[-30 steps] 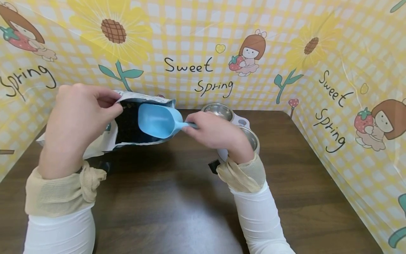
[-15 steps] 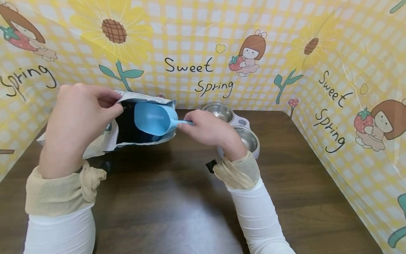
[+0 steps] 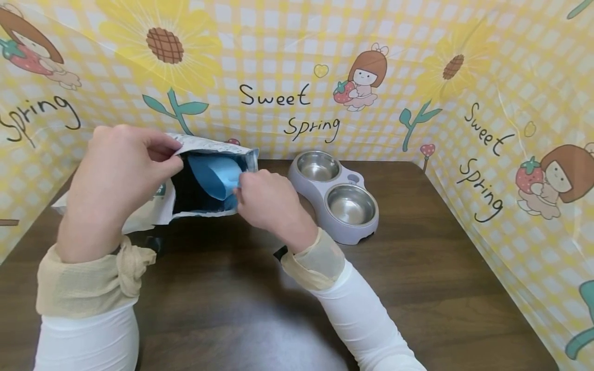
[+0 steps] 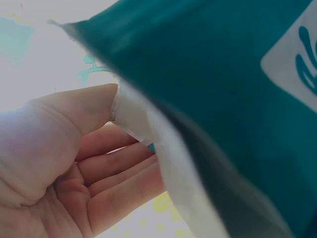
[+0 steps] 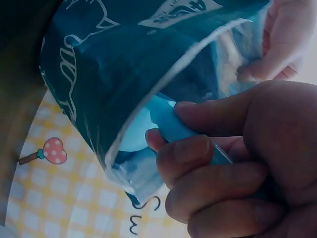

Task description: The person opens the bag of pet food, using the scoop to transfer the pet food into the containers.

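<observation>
My left hand (image 3: 122, 178) pinches the rim of an open bag (image 3: 209, 143) between thumb and fingers, at its left side. Teal with white lettering in the wrist views, the bag (image 5: 114, 59) has its mouth turned up toward me and a dark inside. A light blue scoop (image 3: 214, 174) sits tilted in the mouth. My right hand (image 3: 269, 201) grips its handle at the bag's right edge, fingers curled round it in the right wrist view. The handle is mostly hidden by the fingers.
To the right of the bag stands a pale lilac double pet bowl (image 3: 320, 201) with two metal bowls. It rests on a dark wood table (image 3: 417, 247). A yellow checked cloth (image 3: 278, 46) hangs behind and at the sides.
The right hand has moved left and a little down, pushing the scoop deeper into the bag and tilting it. The double bowl is now uncovered. The left hand stays nearly where it was.
</observation>
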Available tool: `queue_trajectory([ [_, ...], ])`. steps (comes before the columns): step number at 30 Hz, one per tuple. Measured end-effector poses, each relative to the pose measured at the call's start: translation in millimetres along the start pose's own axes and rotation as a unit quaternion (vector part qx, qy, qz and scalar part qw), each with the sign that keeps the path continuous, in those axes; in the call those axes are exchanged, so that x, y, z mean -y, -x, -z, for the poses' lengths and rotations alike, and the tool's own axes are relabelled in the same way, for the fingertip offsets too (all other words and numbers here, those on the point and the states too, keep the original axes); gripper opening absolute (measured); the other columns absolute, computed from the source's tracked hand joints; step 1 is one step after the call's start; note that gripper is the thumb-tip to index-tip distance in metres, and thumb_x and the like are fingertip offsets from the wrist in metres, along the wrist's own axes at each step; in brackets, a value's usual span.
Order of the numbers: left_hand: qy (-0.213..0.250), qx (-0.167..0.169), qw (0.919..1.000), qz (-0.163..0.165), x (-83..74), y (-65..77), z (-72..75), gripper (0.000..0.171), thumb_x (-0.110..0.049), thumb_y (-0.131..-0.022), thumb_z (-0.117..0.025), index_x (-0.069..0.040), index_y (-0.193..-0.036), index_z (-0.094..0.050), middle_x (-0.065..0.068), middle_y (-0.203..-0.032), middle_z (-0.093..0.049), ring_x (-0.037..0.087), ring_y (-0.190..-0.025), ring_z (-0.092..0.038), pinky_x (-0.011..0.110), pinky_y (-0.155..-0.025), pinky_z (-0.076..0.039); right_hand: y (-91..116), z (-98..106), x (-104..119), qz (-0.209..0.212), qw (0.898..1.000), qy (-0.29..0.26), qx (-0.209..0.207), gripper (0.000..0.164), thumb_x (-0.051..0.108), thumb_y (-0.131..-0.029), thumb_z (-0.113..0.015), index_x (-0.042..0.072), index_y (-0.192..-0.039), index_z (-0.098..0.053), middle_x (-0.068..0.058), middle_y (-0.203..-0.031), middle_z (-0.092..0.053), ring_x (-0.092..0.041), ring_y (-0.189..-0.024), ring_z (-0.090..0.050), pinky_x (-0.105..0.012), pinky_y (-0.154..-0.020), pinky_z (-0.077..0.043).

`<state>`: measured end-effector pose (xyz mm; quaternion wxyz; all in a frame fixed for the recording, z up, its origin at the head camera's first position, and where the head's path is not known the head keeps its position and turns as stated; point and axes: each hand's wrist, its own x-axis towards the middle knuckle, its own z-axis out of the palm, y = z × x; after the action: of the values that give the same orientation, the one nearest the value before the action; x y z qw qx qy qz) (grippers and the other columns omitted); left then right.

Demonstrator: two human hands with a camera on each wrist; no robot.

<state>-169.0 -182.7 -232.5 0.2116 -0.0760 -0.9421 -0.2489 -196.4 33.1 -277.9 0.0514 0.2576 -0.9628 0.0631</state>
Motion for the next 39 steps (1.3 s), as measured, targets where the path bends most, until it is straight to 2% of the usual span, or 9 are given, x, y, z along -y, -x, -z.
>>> queue_trajectory([
  [7,0.007,0.001,1.0000,0.000,1.4,-0.8,-0.9,0.024,-0.013,-0.095,-0.074,0.002,-0.111,-0.083,0.029,-0.100,-0.082,0.046,-0.094,-0.081,-0.001,-0.060,-0.029,-8,-13,7,0.022,0.999,0.001,0.032,0.031,0.032,-0.111,-0.055,0.016,-0.088,-0.069,0.003,-0.072,-0.053,-0.015,-0.063,-0.057,-0.028,-0.051,-0.045],
  [12,0.007,0.005,1.0000,-0.002,0.7,-1.9,-1.0,0.024,-0.014,-0.095,-0.075,0.002,-0.112,-0.083,0.029,-0.100,-0.082,0.046,-0.094,-0.081,0.000,-0.061,-0.030,-16,-14,-2,0.036,0.994,-0.066,0.080,0.035,0.033,-0.112,-0.054,0.016,-0.085,-0.068,0.004,-0.070,-0.053,-0.013,-0.064,-0.057,-0.025,-0.054,-0.042],
  [15,0.002,0.015,0.9999,0.004,0.0,-2.2,-1.5,0.026,-0.015,-0.096,-0.076,0.002,-0.113,-0.083,0.029,-0.101,-0.082,0.045,-0.095,-0.080,0.005,-0.062,-0.034,-22,-15,-11,0.042,0.983,-0.139,0.115,0.037,0.033,-0.112,-0.056,0.016,-0.081,-0.066,0.005,-0.068,-0.052,-0.012,-0.063,-0.054,-0.024,-0.058,-0.040],
  [20,0.000,0.023,0.9997,0.010,0.2,-1.3,-2.2,0.027,-0.016,-0.096,-0.076,0.002,-0.115,-0.083,0.029,-0.102,-0.082,0.046,-0.096,-0.080,0.006,-0.062,-0.035,-29,-19,-24,0.042,0.952,-0.257,0.163,0.043,0.030,-0.112,-0.057,0.014,-0.074,-0.065,0.004,-0.064,-0.047,-0.011,-0.058,-0.044,-0.023,-0.058,-0.036],
  [27,0.005,0.016,0.9998,0.005,2.4,0.2,-2.8,0.025,-0.014,-0.096,-0.076,0.001,-0.114,-0.083,0.029,-0.101,-0.082,0.046,-0.095,-0.080,0.002,-0.061,-0.031,-31,-20,-33,0.008,0.886,-0.409,0.220,0.044,0.026,-0.113,-0.056,0.007,-0.075,-0.066,0.004,-0.058,-0.043,-0.013,-0.050,-0.035,-0.025,-0.054,-0.031],
  [33,0.006,0.016,0.9999,0.002,3.9,0.4,-2.8,0.025,-0.014,-0.096,-0.076,0.002,-0.114,-0.083,0.029,-0.101,-0.082,0.046,-0.094,-0.080,0.000,-0.061,-0.030,-31,-15,-41,-0.020,0.838,-0.482,0.254,0.038,0.024,-0.114,-0.054,0.002,-0.088,-0.071,0.002,-0.061,-0.045,-0.014,-0.049,-0.034,-0.025,-0.052,-0.030],
  [35,0.007,0.015,0.9999,0.001,3.7,-0.1,-2.6,0.025,-0.013,-0.096,-0.075,0.002,-0.114,-0.083,0.029,-0.101,-0.081,0.046,-0.094,-0.080,-0.001,-0.062,-0.030,-30,-13,-40,-0.028,0.844,-0.475,0.246,0.038,0.025,-0.114,-0.055,0.003,-0.087,-0.070,0.001,-0.061,-0.045,-0.015,-0.049,-0.036,-0.025,-0.052,-0.031],
  [36,0.007,0.015,0.9999,0.000,3.7,-0.3,-2.5,0.025,-0.013,-0.096,-0.075,0.002,-0.114,-0.083,0.029,-0.101,-0.081,0.046,-0.094,-0.080,-0.001,-0.062,-0.029,-30,-13,-39,-0.030,0.857,-0.457,0.235,0.040,0.027,-0.114,-0.055,0.004,-0.084,-0.069,0.002,-0.060,-0.045,-0.015,-0.049,-0.037,-0.025,-0.052,-0.032],
  [39,0.007,0.013,0.9999,-0.001,3.3,-1.2,-2.5,0.025,-0.014,-0.096,-0.075,0.002,-0.114,-0.083,0.029,-0.101,-0.082,0.046,-0.094,-0.080,-0.002,-0.062,-0.029,-29,-13,-31,-0.039,0.914,-0.363,0.177,0.046,0.031,-0.113,-0.056,0.010,-0.074,-0.065,0.003,-0.060,-0.045,-0.014,-0.051,-0.041,-0.026,-0.053,-0.035],
])
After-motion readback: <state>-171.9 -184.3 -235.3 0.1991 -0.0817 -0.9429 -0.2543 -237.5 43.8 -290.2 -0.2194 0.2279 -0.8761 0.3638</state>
